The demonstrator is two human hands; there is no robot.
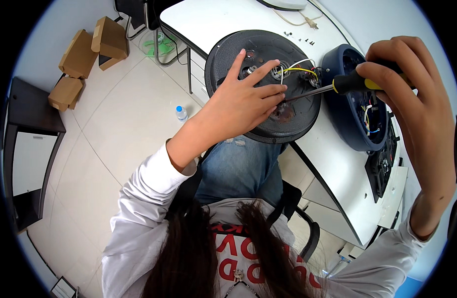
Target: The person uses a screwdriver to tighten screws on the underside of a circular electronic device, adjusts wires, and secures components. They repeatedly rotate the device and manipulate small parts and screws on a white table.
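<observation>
My left hand [248, 97] lies spread on a round black appliance part [261, 42], which is tilted above my lap at the table edge. Its fingertips are beside the shaft of a screwdriver [355, 83] with a black and yellow handle. My right hand [405, 74] is closed around that handle, and the shaft points left at the black part. The tip is close to my left fingers; whether it sits in a screw I cannot tell. White and yellow wires [300, 70] and a metal coil spring [278, 70] show on the black part.
A dark blue round housing [342, 116] with wires inside stands on the white table [333, 174], right of the black part. Beyond it lies a flat black part [382, 166]. Small screws [308, 41] and a plug [312, 23] lie at the back. A bottle [181, 113] stands on the floor.
</observation>
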